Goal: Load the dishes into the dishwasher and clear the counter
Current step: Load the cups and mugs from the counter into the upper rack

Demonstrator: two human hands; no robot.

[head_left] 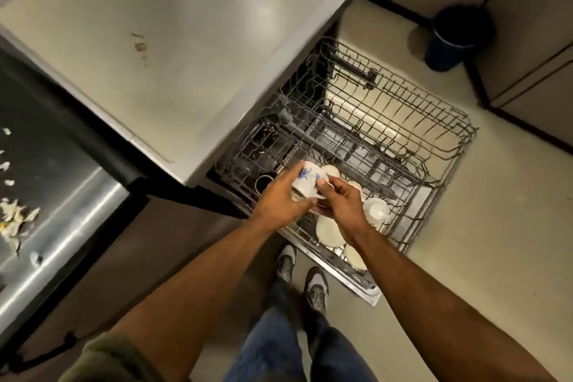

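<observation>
Both my hands hold a white cup with blue flowers point(307, 182) above the near corner of the pulled-out dishwasher rack point(446, 146). My left hand point(283, 200) grips its left side, fingers curled over the top. From the right, my right hand point(341, 205) pinches the cup with thumb and fingers. Under my hands the rack holds several white dishes: a plate point(328, 231), a bowl point(376, 211) and another plate point(355, 257). A dark mug point(263, 183) sits in the rack to the left.
The dishwasher stands open under a pale counter point(155, 56). A steel sink point(46, 195) at the left holds food scraps. A dark bin point(455, 37) stands on the floor by the cabinets point(533, 65). My feet point(300, 276) are beside the open door.
</observation>
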